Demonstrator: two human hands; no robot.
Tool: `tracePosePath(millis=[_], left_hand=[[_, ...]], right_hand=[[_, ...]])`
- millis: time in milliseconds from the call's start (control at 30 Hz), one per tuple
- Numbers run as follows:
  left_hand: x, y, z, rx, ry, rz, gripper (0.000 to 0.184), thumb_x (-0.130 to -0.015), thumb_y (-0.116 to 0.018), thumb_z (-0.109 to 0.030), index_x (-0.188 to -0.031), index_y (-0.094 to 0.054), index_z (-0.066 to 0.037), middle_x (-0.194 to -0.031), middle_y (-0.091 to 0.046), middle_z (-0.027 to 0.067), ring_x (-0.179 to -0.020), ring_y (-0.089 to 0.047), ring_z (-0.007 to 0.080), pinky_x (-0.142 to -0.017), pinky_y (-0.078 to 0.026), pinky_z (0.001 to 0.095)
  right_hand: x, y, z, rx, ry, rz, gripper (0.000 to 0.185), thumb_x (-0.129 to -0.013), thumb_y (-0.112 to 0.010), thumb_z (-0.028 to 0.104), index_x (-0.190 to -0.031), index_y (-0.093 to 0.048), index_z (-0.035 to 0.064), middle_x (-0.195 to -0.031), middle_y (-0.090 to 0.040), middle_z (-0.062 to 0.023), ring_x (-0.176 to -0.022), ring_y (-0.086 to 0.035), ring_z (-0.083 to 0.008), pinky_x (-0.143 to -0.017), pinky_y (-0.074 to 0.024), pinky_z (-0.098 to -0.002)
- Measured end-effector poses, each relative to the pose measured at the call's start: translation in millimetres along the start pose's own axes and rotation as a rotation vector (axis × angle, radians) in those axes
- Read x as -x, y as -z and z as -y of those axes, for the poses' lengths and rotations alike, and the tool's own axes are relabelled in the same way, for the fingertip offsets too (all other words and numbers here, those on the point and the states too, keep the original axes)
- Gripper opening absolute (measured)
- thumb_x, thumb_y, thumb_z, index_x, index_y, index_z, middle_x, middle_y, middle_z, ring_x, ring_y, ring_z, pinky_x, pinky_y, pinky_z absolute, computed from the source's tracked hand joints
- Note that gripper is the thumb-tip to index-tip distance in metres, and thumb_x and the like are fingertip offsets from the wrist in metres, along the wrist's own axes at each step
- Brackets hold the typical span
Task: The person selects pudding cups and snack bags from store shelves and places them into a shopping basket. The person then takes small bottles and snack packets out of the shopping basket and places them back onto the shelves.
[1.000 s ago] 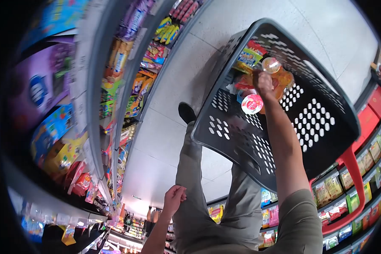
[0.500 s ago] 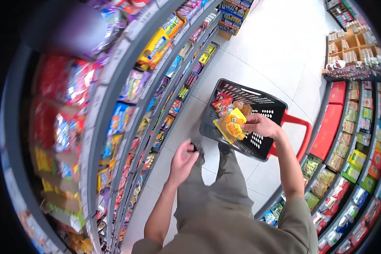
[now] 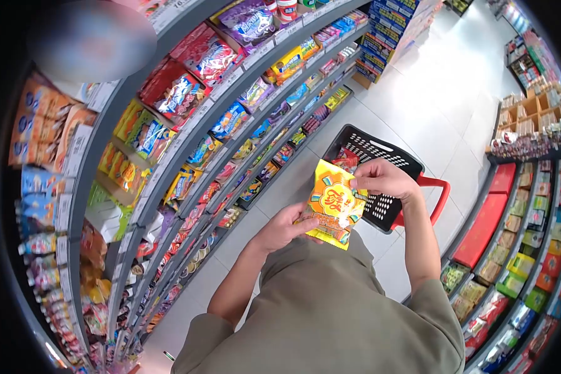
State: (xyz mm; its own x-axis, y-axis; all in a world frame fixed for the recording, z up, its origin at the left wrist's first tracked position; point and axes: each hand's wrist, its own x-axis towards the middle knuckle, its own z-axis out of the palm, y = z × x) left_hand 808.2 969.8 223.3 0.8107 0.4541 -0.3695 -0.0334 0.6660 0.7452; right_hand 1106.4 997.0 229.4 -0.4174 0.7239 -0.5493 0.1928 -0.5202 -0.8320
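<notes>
A yellow and orange candy bag (image 3: 335, 202) is held up in front of my body, its printed front facing me. My right hand (image 3: 386, 181) pinches its upper right edge. At its lower left side, my left hand (image 3: 285, 228) grips it with the thumb over the front. Just beyond the bag stands a black shopping basket (image 3: 411, 163) with holes in its walls and a red handle (image 3: 441, 198). Inside it a red packet (image 3: 348, 159) shows; the bag and my right hand hide the rest of the contents.
Shelves (image 3: 243, 68) packed with bagged sweets run along my left. On the right, more shelves (image 3: 511, 249) carry small packets and red boxes (image 3: 483, 227). A stack of blue boxes (image 3: 386, 37) stands at the aisle's far end, beside the pale tiled floor (image 3: 411, 93).
My right hand has lifted the candy bag up out of the basket toward me. My left hand, free before, has come over and taken hold of its lower left side.
</notes>
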Motion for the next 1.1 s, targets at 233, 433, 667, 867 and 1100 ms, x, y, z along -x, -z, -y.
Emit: tracePosePath(millis=[233, 433, 667, 867, 1100], left_hand=[[4, -44, 19, 0.075, -0.175, -0.229, 0.037, -0.100, -0.055, -0.018, -0.131, -0.047, 0.002, -0.123, -0.061, 0.0115, -0.109, -0.063, 0.0193, -0.089, -0.057, 0.0375], [1, -67, 40, 0.078, -0.272, -0.358, 0.035, -0.100, -0.055, -0.018, -0.128, -0.049, 0.002, -0.121, -0.061, 0.0115, -0.107, -0.064, 0.0201, -0.089, -0.058, 0.0379], [19, -64, 72, 0.086, -0.362, -0.459, 0.038, -0.099, -0.058, -0.020, -0.130, -0.049, 0.001, -0.121, -0.061, 0.0115, -0.106, -0.064, 0.0209, -0.087, -0.058, 0.0379], [55, -29, 108, 0.062, -0.432, -0.553, 0.038, -0.098, -0.060, -0.019, -0.130, -0.048, -0.001, -0.109, -0.062, 0.0080, -0.101, -0.064, 0.0179, -0.086, -0.059, 0.0362], [158, 79, 265, -0.609, 0.027, -1.070, 0.052, -0.087, -0.065, -0.047, -0.119, -0.061, -0.006, -0.108, -0.067, 0.0188, -0.100, -0.066, 0.0329, -0.085, -0.052, 0.0408]], right_hand=[[16, -8, -24, -0.141, 0.165, -0.210, 0.036, -0.092, -0.067, 0.041, -0.082, -0.067, 0.0057, -0.058, -0.052, 0.0054, -0.045, -0.045, -0.0025, -0.039, -0.0368, -0.0202], [21, -25, -17, -0.302, 0.204, -0.131, 0.024, -0.092, -0.070, 0.027, -0.083, -0.068, 0.0045, -0.058, -0.055, 0.0063, -0.048, -0.044, -0.0002, -0.044, -0.0312, -0.0186], [14, -36, -14, -0.014, 0.168, -0.078, 0.027, -0.092, -0.069, 0.027, -0.083, -0.065, 0.0016, -0.061, -0.054, 0.0040, -0.049, -0.049, -0.0036, -0.042, -0.0378, -0.0204], [-6, -84, -8, 0.146, 0.201, 0.102, 0.018, -0.092, -0.068, 0.016, -0.087, -0.069, -0.0008, -0.068, -0.062, 0.0002, -0.057, -0.057, -0.0053, -0.053, -0.0465, -0.0209], [-62, -176, 43, 0.425, 0.400, 0.039, 0.020, -0.095, -0.063, 0.015, -0.089, -0.070, -0.0025, -0.077, -0.061, -0.0026, -0.065, -0.057, -0.0063, -0.060, -0.0472, -0.0217]])
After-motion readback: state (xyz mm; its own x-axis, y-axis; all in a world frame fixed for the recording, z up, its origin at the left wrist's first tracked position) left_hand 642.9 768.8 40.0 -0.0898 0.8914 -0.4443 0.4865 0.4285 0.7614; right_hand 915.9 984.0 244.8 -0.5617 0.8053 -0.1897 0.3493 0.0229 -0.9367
